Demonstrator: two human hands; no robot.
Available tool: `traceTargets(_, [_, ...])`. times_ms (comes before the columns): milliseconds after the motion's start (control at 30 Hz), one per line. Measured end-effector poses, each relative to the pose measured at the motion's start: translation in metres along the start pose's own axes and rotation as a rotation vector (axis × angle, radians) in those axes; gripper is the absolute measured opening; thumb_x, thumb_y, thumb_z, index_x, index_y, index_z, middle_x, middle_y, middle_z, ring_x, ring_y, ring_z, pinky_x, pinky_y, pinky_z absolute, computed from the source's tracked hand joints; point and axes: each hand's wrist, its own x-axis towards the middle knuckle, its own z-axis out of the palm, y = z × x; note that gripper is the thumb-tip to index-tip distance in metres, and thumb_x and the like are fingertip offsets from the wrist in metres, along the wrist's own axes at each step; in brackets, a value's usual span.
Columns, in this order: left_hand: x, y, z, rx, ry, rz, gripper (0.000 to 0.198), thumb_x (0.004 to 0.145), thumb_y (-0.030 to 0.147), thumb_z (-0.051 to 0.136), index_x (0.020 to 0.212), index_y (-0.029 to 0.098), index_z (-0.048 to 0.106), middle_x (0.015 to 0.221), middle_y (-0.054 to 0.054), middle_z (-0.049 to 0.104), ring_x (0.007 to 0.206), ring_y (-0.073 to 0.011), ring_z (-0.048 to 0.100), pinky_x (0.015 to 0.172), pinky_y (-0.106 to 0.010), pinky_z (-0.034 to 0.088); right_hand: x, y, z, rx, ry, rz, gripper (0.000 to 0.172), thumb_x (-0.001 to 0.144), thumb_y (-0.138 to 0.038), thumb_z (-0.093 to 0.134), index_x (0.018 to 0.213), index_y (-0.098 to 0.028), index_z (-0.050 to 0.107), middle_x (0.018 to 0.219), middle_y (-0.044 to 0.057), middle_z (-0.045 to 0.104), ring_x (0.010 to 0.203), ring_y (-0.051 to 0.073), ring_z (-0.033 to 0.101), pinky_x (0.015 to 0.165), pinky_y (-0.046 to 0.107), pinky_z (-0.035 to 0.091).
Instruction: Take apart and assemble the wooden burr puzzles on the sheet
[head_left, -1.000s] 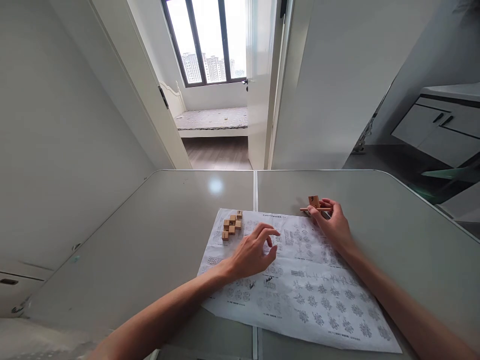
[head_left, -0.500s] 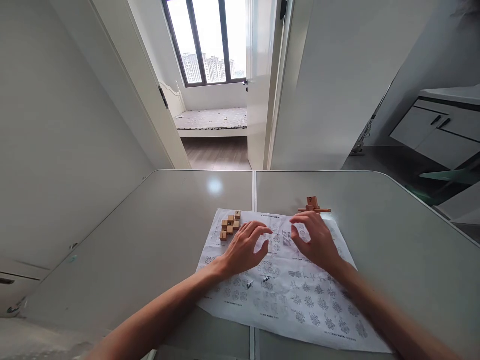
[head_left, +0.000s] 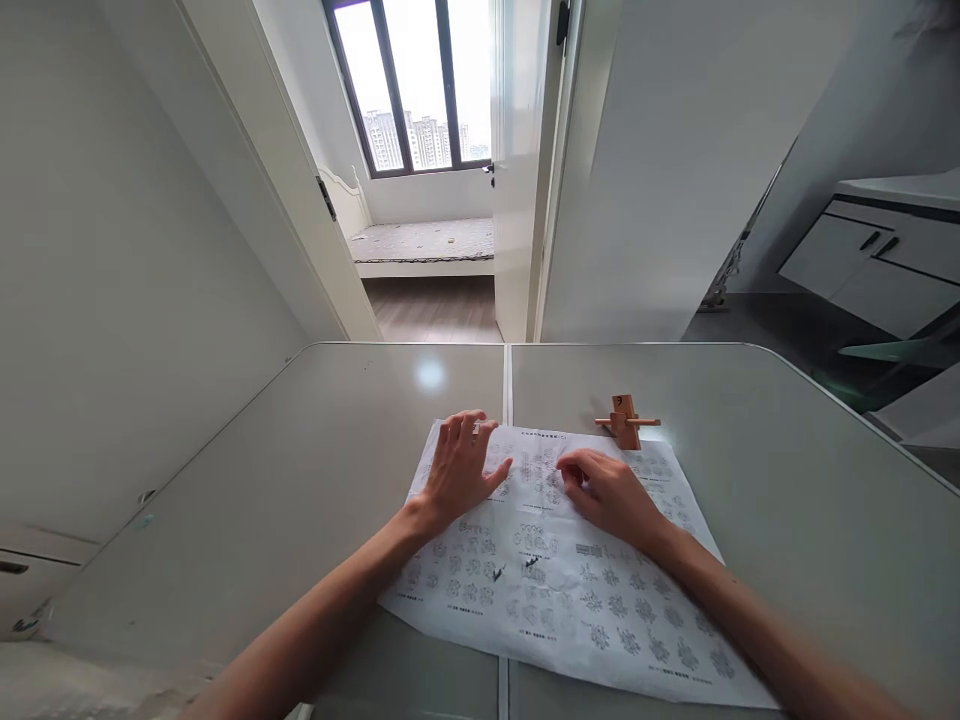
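Note:
A printed paper sheet [head_left: 555,620] covered in small line diagrams lies on the table. My left hand [head_left: 456,465] is over the sheet's upper left, palm down, fingers spread and thumb out. It hides nearly all of a small group of wooden blocks; one block [head_left: 475,428] peeks out by its fingertips. Over the upper middle right, my right hand [head_left: 606,490] is loosely closed, fingers curled toward the thumb, with nothing seen in it. Beyond that hand, a wooden interlocking puzzle [head_left: 624,422] with a crossing stick stands at the sheet's top edge.
The pale table [head_left: 337,430] has a seam [head_left: 508,380] running down its middle. Past its far edge are a half-open door [head_left: 517,200] and a bed [head_left: 427,240] under a window. Cabinets [head_left: 877,250] stand off to the right.
My left hand has moved left and away from me, over the group of blocks, covering it. The right hand has drawn left and nearer, its fingers curling in, uncovering more of the wooden puzzle.

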Motion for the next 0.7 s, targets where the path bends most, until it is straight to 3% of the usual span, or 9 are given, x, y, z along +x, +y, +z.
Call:
traceTargets(167, [0.002,-0.021,0.000,-0.042,-0.054,-0.044,0.054,0.084,0.045,0.077,0.126,0.022,0.052,0.129,-0.012,0.058,0.117,-0.0326,0.056,0.103,-0.052,0.046,0.000,0.001,0.001,0.004,-0.011,0.014,0.014,0.097,-0.019,0.051,0.099,-0.024,0.065,0.086,0.005,0.073,0.071,0.023,0.066,0.067,0.037,0.054])
traceTargets(367, [0.005,-0.038,-0.002,-0.099,-0.120,-0.051,0.042,0.087,0.040,0.073,0.122,0.024,0.056,0.119,-0.008,0.065,0.107,-0.0291,0.062,0.094,-0.047,0.051,0.001,0.001,0.000,0.015,-0.028,0.032,0.015,0.097,-0.020,0.051,0.100,-0.024,0.065,0.090,0.006,0.074,0.073,0.023,0.069,0.067,0.039,0.056])
traceTargets(700, [0.006,-0.037,-0.003,-0.132,-0.109,-0.038,0.048,0.081,0.042,0.077,0.122,0.024,0.058,0.107,-0.006,0.068,0.098,-0.0274,0.065,0.089,-0.044,0.054,0.002,-0.001,0.000,0.022,-0.028,0.043,0.016,0.095,-0.019,0.051,0.099,-0.024,0.066,0.090,0.006,0.075,0.075,0.024,0.070,0.069,0.040,0.057])
